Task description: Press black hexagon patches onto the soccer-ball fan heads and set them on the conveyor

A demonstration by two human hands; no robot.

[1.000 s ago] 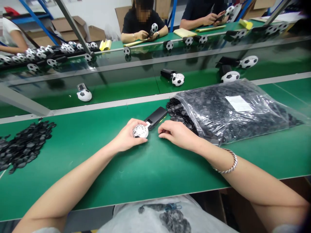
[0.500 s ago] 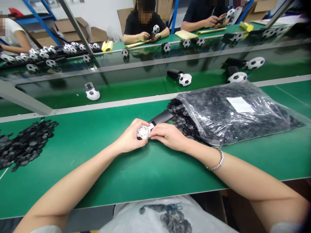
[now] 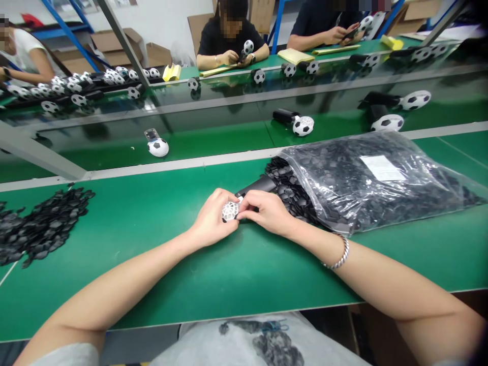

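Note:
My left hand (image 3: 211,221) is wrapped round the white ball-shaped head (image 3: 230,211) of a small device whose black handle (image 3: 256,185) points up and to the right. My right hand (image 3: 267,211) is closed in a pinch against the right side of that white head; whatever small piece sits between its fingertips is hidden. Both hands rest on the green bench (image 3: 229,274). Just right of them lies a clear plastic bag (image 3: 373,175) full of small black pieces, several spilling from its open mouth (image 3: 284,178).
A heap of loose black pieces (image 3: 41,226) lies at the left. On the conveyor belt (image 3: 209,137) behind sit finished football-patterned devices (image 3: 303,125) (image 3: 157,146). Across it other people (image 3: 231,35) handle the same items. A metal frame post (image 3: 38,160) crosses at left.
My right hand has moved left from the bench onto the white head and now pinches against it. The device has turned slightly in my left hand. The items on the belt have drifted right.

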